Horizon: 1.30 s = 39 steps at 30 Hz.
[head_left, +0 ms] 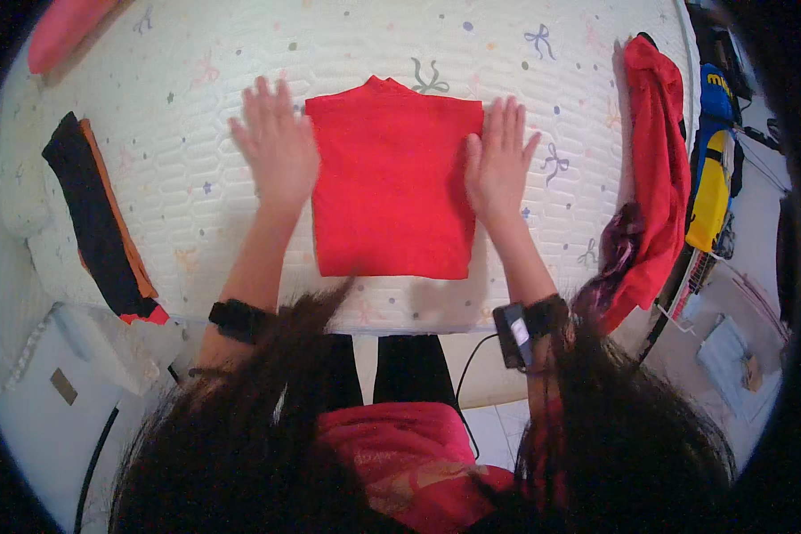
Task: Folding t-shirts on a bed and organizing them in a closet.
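Note:
A red garment (394,187), folded into a nearly square shape with a small collar at its far edge, lies flat on a white quilted bed cover (387,40). At its left edge is my left hand (280,150), slightly blurred, palm down with fingers spread. Along the opposite edge my right hand (502,157) is also palm down, fingers apart, its thumb side at the cloth. Neither hand grips anything. Whether the palms press on the cover or hover just above it, I cannot tell.
Dark and orange folded clothes (100,213) lie at the left. A rumpled red garment (657,153) with a dark purple patterned cloth (617,250) lies near the bed's right edge. A pink item (70,30) sits far left. Beyond the right edge are blue and yellow bags (711,193).

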### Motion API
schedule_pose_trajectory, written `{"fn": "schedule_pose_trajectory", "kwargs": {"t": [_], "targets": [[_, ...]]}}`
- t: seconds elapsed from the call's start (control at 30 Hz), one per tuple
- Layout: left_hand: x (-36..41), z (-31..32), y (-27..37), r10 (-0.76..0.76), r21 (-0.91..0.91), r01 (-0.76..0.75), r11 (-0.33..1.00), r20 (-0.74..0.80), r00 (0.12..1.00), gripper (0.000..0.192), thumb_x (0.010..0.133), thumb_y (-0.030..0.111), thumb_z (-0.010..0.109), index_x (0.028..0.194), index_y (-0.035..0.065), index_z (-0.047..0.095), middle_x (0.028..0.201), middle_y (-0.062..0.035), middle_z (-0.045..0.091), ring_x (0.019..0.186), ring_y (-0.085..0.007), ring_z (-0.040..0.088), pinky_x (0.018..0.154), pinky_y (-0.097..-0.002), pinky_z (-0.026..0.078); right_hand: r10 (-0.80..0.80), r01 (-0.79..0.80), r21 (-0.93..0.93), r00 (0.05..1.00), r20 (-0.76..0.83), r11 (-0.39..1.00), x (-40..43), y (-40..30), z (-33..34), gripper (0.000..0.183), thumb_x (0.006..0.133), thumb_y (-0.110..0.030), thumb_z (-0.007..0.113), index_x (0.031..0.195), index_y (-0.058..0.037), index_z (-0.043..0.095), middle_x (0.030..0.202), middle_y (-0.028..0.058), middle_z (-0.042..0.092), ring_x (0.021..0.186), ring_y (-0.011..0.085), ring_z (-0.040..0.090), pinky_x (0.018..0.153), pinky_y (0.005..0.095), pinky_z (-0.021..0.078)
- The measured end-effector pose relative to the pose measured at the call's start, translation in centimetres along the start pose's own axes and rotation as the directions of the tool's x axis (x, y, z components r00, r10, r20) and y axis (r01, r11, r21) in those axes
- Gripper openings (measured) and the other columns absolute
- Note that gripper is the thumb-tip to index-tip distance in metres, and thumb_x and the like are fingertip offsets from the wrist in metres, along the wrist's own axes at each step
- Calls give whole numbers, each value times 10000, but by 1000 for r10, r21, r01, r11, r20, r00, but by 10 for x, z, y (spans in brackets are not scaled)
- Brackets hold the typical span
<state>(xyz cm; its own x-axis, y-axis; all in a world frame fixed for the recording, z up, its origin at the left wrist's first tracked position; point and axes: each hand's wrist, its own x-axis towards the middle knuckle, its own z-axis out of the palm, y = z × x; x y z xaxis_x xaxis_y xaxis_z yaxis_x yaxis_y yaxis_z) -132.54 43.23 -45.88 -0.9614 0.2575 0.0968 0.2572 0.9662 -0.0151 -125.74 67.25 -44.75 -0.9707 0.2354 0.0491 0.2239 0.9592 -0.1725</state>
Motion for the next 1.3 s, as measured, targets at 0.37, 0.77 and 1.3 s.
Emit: {"fn": "schedule_pose_trajectory", "kwargs": {"t": [0.37, 0.77, 1.3], "targets": [[-44, 7, -23, 62, -152, -62, 986, -7, 998, 514, 870, 191, 446, 1336, 17, 316, 1405, -141, 296, 1308, -328, 244, 1034, -563, 157, -33, 36, -20, 994, 104, 999, -29, 9, -2, 531, 845, -214, 470, 1329, -44, 332, 1416, 134, 287, 1341, 282, 196, 1071, 533, 86], [-155, -30, -33, 524, -396, -372, 840, 410, 747, 550, 811, 240, 526, 1307, 46, 388, 1409, -128, 296, 1331, -296, 207, 1070, -520, 105, -220, 191, 276, 972, 78, 942, -139, 65, -40, 699, 730, -126, 604, 1357, -80, 298, 1404, 134, 304, 1323, 304, 240, 1067, 543, 101], [-130, -150, -88, 259, -771, -156, 617, 11, 966, 382, 669, -41, 561, 1046, 10, 593, 1063, -87, 623, 1034, -217, 571, 929, -366, 410, -433, 199, 621, 865, 252, 758, -95, -67, -152, 368, 640, 69, 599, 993, -32, 600, 926, 89, 634, 873, 237, 616, 796, 348, 486]]}}
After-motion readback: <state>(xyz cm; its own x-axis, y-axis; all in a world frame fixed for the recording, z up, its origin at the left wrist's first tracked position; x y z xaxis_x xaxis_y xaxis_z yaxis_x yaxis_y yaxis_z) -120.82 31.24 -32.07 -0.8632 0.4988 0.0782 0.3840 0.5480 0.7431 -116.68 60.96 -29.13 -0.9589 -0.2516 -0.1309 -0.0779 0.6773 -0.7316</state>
